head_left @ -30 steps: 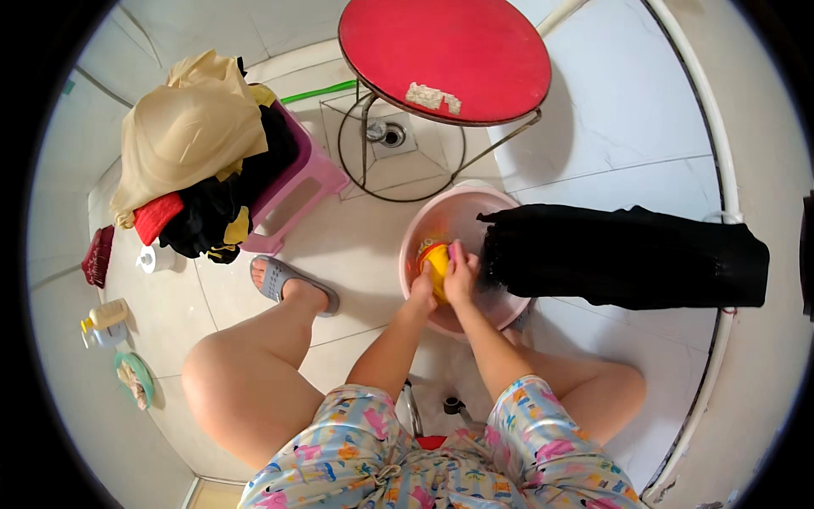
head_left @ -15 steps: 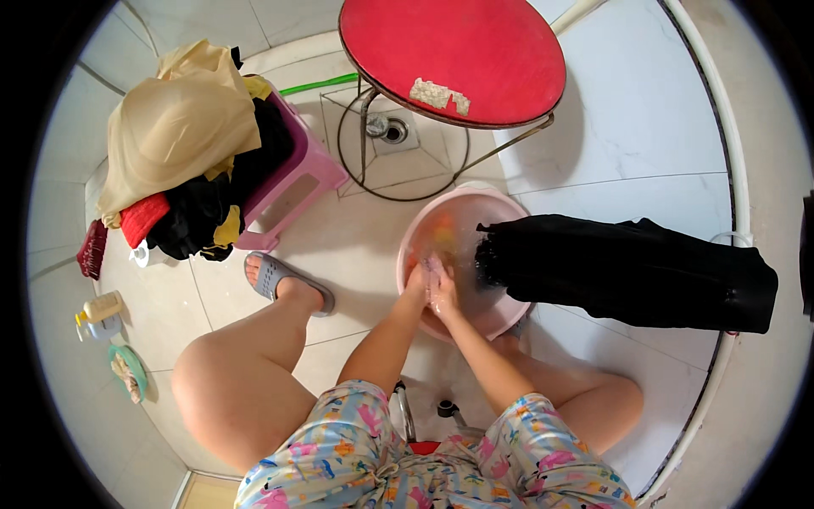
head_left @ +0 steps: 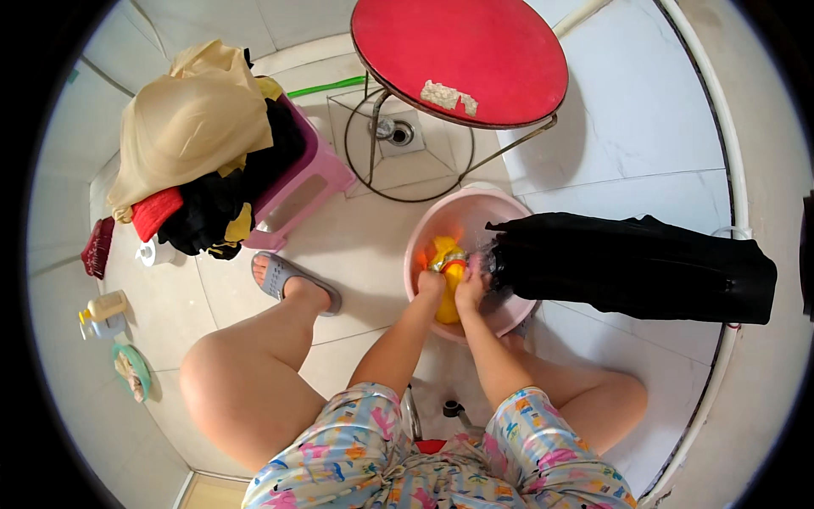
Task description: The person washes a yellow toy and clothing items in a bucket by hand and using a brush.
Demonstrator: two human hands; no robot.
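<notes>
A pink basin (head_left: 417, 243) of water sits on the floor in front of me. Both hands reach into it. My left hand (head_left: 431, 283) is closed on a wet yellow cloth (head_left: 448, 308) with an orange-red and whitish band across it. The cloth bulges up out of the water between my hands. My right hand (head_left: 470, 287) grips the same cloth on its other side, its fingertips smeared by motion and splashing water. Close to that hand, the ragged left end of a long black cloth (head_left: 627, 265) hangs over the basin, and that cloth stretches off to the right.
A red round stool (head_left: 466, 59) stands beyond the basin, near a floor drain (head_left: 399, 133). At left, a pink plastic stool (head_left: 309, 182) bears heaped clothes (head_left: 191, 123). A scrubbing brush (head_left: 97, 248), pump bottles (head_left: 103, 306) and a green dish (head_left: 146, 383) lie along the left wall.
The yellow cloth has come up from under the water and is now gripped by both hands. My hands, close together before, are farther apart, the right one moved rightward. The view has shifted slightly.
</notes>
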